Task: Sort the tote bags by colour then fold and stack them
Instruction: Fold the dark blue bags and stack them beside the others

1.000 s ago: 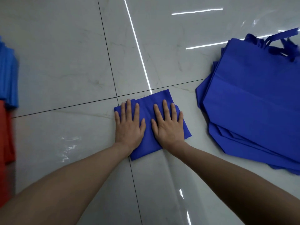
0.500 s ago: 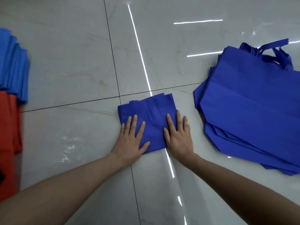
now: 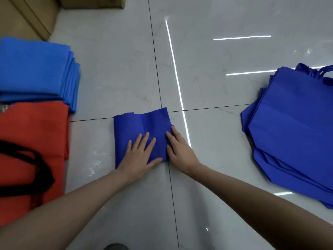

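Note:
A dark blue tote bag (image 3: 137,125), folded into a small square, lies on the floor in the middle. My left hand (image 3: 138,157) rests flat on its near half, fingers spread. My right hand (image 3: 180,150) lies along the bag's right edge with its fingers on the fabric; whether it pinches the edge I cannot tell. A pile of unfolded dark blue tote bags (image 3: 297,134) lies at the right. At the left a stack of folded light blue bags (image 3: 36,73) sits behind red bags (image 3: 32,138) with black handles (image 3: 41,168).
The floor is glossy pale tile (image 3: 207,78) with dark grout lines and bright light streaks. Brown cardboard boxes (image 3: 30,13) stand at the far left corner. A dark shape, maybe a shoe tip (image 3: 115,247), shows at the bottom edge.
Both hands slid from the middle of the folded bag to its near half and right edge. The view swung left, bringing in the light blue and red stacks and the boxes.

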Available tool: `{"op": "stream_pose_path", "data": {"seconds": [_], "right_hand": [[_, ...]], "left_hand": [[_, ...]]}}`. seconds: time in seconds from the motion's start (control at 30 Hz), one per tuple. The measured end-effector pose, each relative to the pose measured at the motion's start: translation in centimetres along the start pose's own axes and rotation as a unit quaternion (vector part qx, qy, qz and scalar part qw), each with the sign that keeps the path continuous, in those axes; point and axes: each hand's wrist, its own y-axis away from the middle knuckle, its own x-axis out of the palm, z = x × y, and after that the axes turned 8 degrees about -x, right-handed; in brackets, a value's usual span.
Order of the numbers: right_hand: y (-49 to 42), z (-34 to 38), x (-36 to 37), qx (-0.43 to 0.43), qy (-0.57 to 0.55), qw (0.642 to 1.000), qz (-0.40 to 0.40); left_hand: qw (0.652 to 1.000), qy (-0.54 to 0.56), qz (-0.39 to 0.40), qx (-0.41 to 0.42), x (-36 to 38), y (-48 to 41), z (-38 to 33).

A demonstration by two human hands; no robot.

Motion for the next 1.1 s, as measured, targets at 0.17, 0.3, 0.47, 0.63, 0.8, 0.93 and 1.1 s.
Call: {"op": "stream_pose_path", "data": {"seconds": [0.17,0.3,0.47,0.63,0.8,0.93,1.1], "right_hand": [[-2.2,2.8,0.9,0.107,-0.083,0.983,-0.124],[-4.6,4.8,2.2,0.241,-0.048,0.957,-0.154],[-6.7,4.1,2.4,0.325,-0.177,0.921,-0.124],[-5.1,4.0,1.6,0.111,-0.164,0.975,-0.101],[-5.0,6.1,-0.2,0.061,-0.345,0.936,-0.041],[-4.9,9.9,0.3,0.054,-0.457,0.887,0.042],[-2.9,15.3,3.9,0.013,-0.419,0.892,0.168]], "left_hand": [[0.996,0.086,0.033,-0.020,-1.1,0.7,1.7],[0.992,0.112,0.041,-0.037,-1.2,1.1,2.0],[0.965,0.244,0.037,-0.093,-1.4,2.0,1.2],[0.929,0.333,-0.038,-0.156,-2.5,4.8,2.0],[0.844,0.433,-0.172,-0.266,-3.9,8.7,3.7],[0.693,0.524,-0.274,-0.413,-4.9,13.0,6.3],[0.464,0.773,-0.213,-0.377,-6.3,19.6,9.3]]}}
